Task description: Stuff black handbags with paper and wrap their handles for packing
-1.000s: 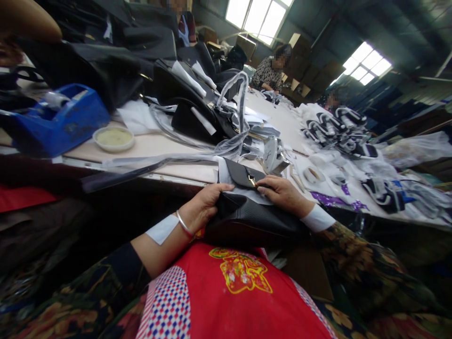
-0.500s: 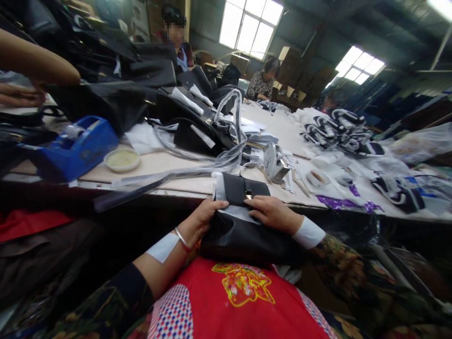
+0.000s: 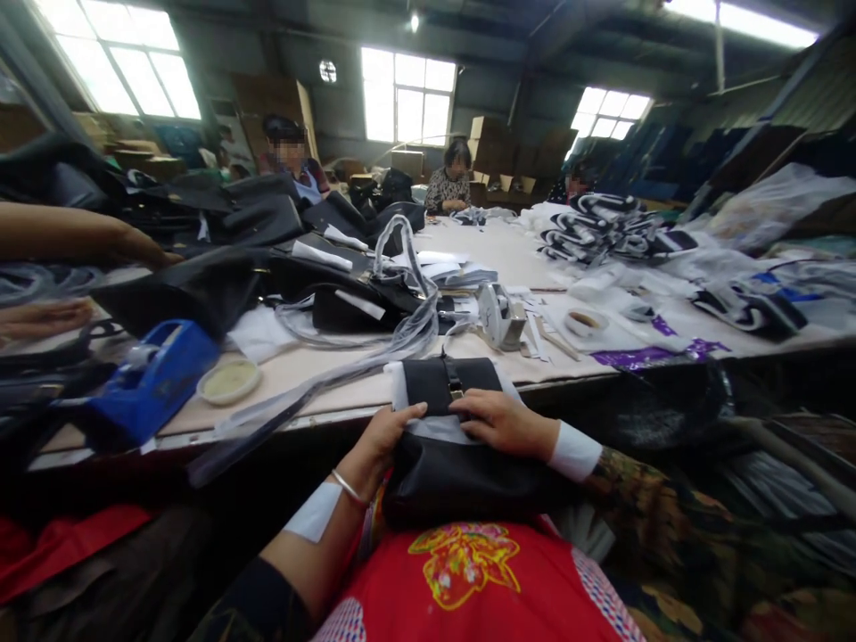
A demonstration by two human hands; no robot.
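Observation:
A black handbag (image 3: 461, 473) rests on my lap against the table edge, with white tissue paper (image 3: 441, 428) around its flap and a small strap with a metal buckle (image 3: 456, 392) at the flap's middle. My left hand (image 3: 384, 437) grips the bag's left side, thumb lying on top near the tissue. At the buckle, my right hand (image 3: 498, 423) has its fingers bent over the buckle's lower end and the strap. Whether the fingertips pinch the strap is hard to see. White patches cover both my forearms.
A blue tape dispenser (image 3: 157, 379) and a round dish (image 3: 229, 382) stand on the left. Ahead lie black bags (image 3: 348, 303), clear plastic strips (image 3: 401, 330) and a metal tape holder (image 3: 498, 316). Strap bundles (image 3: 602, 227) are piled right. A co-worker's arm (image 3: 80, 232) reaches in from the left.
The view has levelled and tilted up, so the scene sits differently in the picture. Both my hands stay on the handbag. The co-worker's arm on the left has stretched farther over the black bags.

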